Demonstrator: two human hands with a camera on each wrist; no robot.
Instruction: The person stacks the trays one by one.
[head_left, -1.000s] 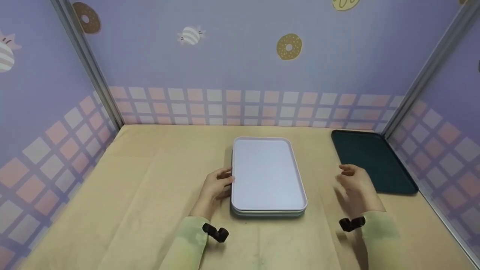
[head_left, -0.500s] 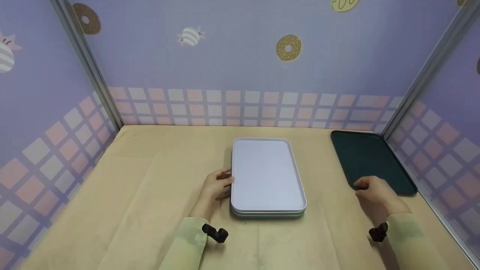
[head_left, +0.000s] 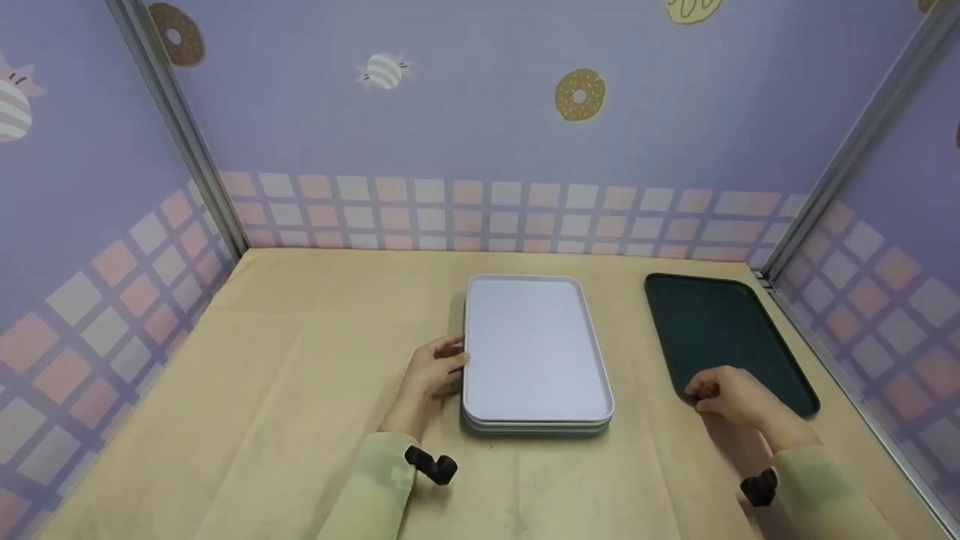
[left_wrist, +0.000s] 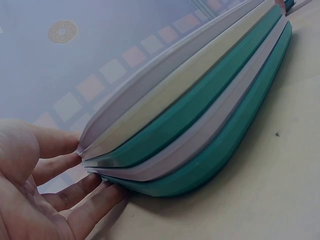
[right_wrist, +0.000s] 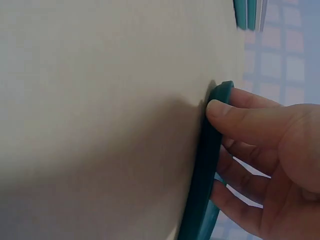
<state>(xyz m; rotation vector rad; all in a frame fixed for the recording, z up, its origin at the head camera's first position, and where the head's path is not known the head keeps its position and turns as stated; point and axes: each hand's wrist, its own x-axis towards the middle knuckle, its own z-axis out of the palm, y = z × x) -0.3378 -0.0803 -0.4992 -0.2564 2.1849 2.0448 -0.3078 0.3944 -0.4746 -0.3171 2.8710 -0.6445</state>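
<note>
A stack of several trays, white on top, sits mid-table in the head view. Seen from the side in the left wrist view, the rims alternate pale, cream and green. My left hand rests its extended fingertips against the stack's left side. To the right lies a dark green tray. My right hand pinches its near left corner, with the thumb on the outer edge and fingers over the rim in the right wrist view. The rim there is partly covered by the hand.
A beige cloth covers the table. Patterned walls close off the back and both sides, with metal posts at the corners. Table surface lies between the stack and the green tray.
My right hand has moved right to the dark green tray and taken hold of its near corner. The tray has slid toward me and slightly left. The left hand and stack are still.
</note>
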